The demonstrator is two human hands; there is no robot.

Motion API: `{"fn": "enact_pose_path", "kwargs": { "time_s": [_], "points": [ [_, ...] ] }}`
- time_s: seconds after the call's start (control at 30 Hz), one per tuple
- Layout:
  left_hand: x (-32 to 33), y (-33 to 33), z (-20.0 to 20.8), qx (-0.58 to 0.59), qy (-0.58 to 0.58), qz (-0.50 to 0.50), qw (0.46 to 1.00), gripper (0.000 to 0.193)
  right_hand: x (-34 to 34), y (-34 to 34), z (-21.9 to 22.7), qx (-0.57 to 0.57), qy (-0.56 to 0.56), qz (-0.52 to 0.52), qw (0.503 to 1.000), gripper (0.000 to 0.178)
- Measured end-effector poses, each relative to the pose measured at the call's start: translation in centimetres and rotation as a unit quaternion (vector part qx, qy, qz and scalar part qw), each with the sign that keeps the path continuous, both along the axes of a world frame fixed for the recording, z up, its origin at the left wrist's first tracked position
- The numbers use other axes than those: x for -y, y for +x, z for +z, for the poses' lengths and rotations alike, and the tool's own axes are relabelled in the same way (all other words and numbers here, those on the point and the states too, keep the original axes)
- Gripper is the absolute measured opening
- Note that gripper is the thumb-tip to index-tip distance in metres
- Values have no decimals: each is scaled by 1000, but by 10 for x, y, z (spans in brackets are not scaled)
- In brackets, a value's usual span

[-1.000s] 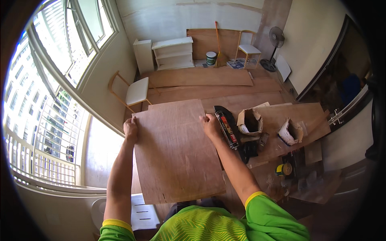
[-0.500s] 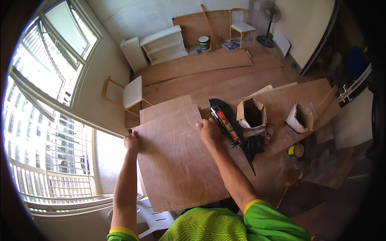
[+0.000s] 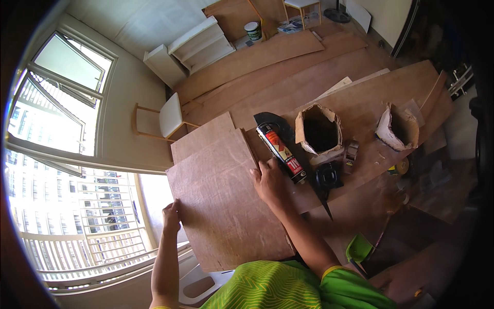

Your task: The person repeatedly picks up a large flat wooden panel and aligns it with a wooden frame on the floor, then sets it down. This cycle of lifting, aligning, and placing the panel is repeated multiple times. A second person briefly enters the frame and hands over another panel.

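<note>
Reddish-brown plywood panel (image 3: pixel 221 206) sits toward the view's seven o'clock, likely light and stiff, edges perhaps splintery; gripping opposite edges suits it. The left hand (image 3: pixel 171 216) pinches its nine-o'clock edge; the right hand (image 3: pixel 269 181), half-curled, thumb on top, grips its two-o'clock edge beside a sealant cartridge (image 3: pixel 282 153).

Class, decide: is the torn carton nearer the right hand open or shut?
Open: the torn carton has its top edges apart, showing a dark inside.
</note>
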State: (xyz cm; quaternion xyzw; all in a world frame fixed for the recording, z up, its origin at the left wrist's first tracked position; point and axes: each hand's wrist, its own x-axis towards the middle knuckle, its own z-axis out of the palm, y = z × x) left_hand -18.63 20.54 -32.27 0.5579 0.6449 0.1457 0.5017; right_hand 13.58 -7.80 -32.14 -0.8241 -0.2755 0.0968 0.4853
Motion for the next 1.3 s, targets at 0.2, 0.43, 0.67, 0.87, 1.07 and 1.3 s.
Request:
{"fn": "enact_pose_path", "kwargs": {
  "time_s": [0.2, 0.43, 0.67, 0.87, 1.07, 1.3],
  "points": [
    [18, 12, 7, -63, 46, 39, 996, 43, 9, 2, 7, -15, -10, 7, 1000, 32],
    [14, 18, 11, -90, 6, 53, 994, 40, 10, 5, 7, -20, 15, -2, 1000, 29],
    [8, 23, 1, -138, 55, 69, 986, 40, 2, 6, 10, -24, -14, -15, 999, 27],
    [12, 23, 18, -121, 34, 35, 991, 37, 3, 6, 11, -28, -18, -20, 999, 27],
    [16, 21, 14, -115, 44, 41, 992, 37, 7, 4, 8, -41, 8, -18, 999, 27],
    [8, 15, -2, -190, 107, 19, 976, 39, -1, 1, -1, -28, 37, -35, 998, 24]
  ]
}}
